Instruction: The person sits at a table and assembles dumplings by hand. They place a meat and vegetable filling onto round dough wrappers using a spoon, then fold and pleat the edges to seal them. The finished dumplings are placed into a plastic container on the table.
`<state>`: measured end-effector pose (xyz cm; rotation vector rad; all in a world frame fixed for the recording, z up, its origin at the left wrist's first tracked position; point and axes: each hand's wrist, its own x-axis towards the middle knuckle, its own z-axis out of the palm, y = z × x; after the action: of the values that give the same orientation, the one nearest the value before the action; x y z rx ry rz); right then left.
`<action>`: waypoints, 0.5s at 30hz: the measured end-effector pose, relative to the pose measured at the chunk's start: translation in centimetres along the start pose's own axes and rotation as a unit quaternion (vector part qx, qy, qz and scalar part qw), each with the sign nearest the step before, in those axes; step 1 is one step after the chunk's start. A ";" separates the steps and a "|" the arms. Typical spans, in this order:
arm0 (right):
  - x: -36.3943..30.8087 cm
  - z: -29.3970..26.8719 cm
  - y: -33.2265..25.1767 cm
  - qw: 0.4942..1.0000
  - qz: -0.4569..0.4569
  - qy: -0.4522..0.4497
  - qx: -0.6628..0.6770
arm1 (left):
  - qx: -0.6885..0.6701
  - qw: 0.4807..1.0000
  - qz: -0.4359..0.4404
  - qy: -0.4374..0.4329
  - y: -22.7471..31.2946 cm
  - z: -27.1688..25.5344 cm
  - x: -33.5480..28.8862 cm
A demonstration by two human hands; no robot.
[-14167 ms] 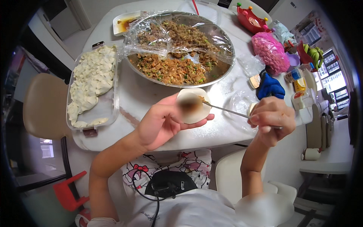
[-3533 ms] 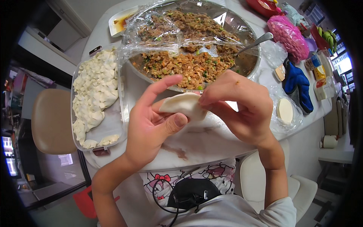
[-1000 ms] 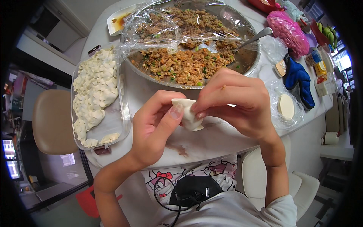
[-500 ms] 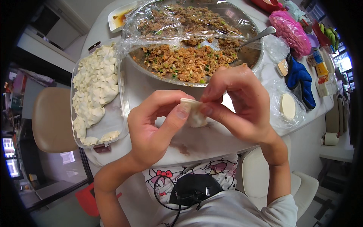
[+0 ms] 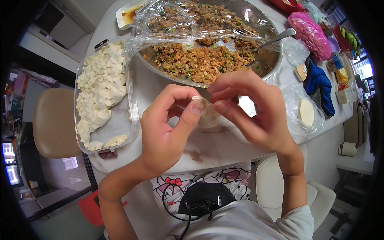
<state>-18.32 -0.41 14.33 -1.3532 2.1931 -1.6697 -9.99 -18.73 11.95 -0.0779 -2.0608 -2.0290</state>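
A pale folded dumpling is held up over the near part of the table, in front of the metal bowl. My left hand is closed on its left end, the thumb pressed against the near side of the dough edge. At its right end, my right hand has curled fingers and thumb on the dough edge; part of this contact is hidden. Brown-orange minced filling with green bits lies in the wide metal bowl, partly under clear plastic wrap. A metal spoon rests in the bowl.
On the left stands a clear plastic container with many dumplings. White dough wrappers lie on plastic at right, near a blue cloth and a pink bag. A small white dish sits at the far left.
My hands have risen slightly with the dumpling. The right fingers have loosened a little and shifted along its edge; the left hand keeps its pinch. The view has shifted slightly.
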 end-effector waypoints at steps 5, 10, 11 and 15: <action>0.2 0.2 -0.3 0.993 -0.069 0.021 -0.094 | 0.005 1.000 -0.004 -0.014 0.2 -0.2 -0.1; 0.2 -0.1 -0.2 0.999 -0.013 0.004 -0.031 | -0.014 1.000 0.008 -0.027 0.0 -0.2 -0.3; 0.1 -0.2 -0.3 1.000 0.009 0.002 -0.010 | -0.009 0.999 0.006 -0.033 0.1 -0.3 -0.4; 0.0 -0.2 -0.2 0.999 0.017 0.035 0.036 | -0.122 0.991 -0.045 -0.021 0.3 0.8 -0.3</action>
<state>-18.33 -0.34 14.56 -1.2515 2.1579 -1.7916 -9.71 -17.91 12.14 -0.0741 -1.8613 -2.3442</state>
